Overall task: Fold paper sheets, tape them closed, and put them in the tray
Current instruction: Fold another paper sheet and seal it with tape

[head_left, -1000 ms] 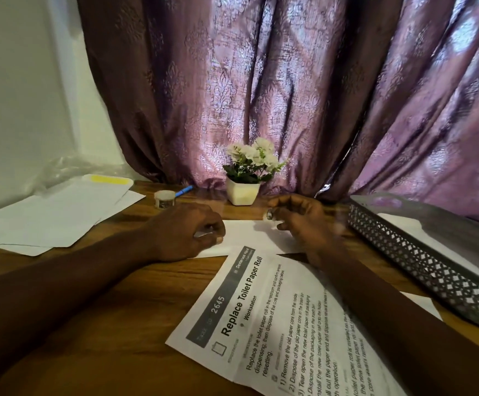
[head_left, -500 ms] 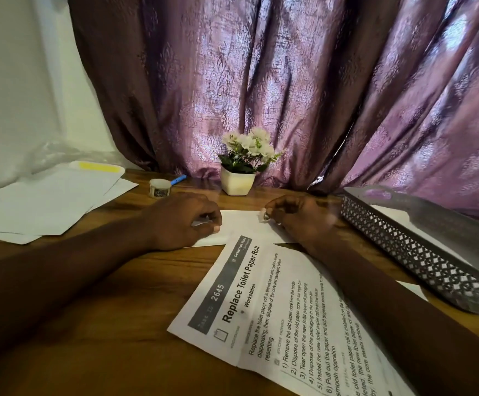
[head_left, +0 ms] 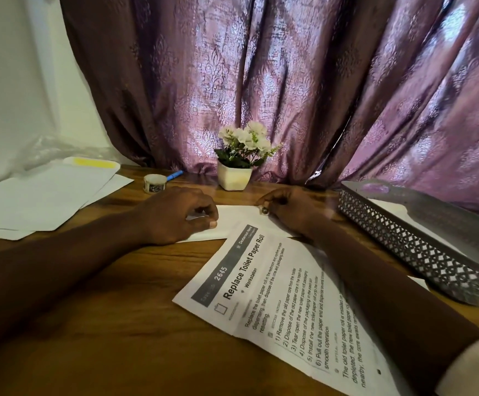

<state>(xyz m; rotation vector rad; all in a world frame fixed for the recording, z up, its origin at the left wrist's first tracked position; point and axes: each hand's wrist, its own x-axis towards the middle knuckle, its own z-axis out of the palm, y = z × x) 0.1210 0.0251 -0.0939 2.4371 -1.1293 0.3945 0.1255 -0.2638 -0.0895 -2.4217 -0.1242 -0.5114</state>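
White folded paper (head_left: 238,221) flat on desk (head_left: 118,324) between hands. Left hand (head_left: 179,218) pinching its left end; right hand (head_left: 288,211) pinching small object (head_left: 264,210) over right end. Metal tray (head_left: 389,238) just right of right hand; tape roll (head_left: 154,182) beyond left hand.

a purple patterned curtain (head_left: 289,81) hangs in folds behind a wooden table (head_left: 118,310), daylight glowing through the cloth. a plain white wall (head_left: 18,81) stands at left. a white flower pot (head_left: 234,178) sits against the curtain.
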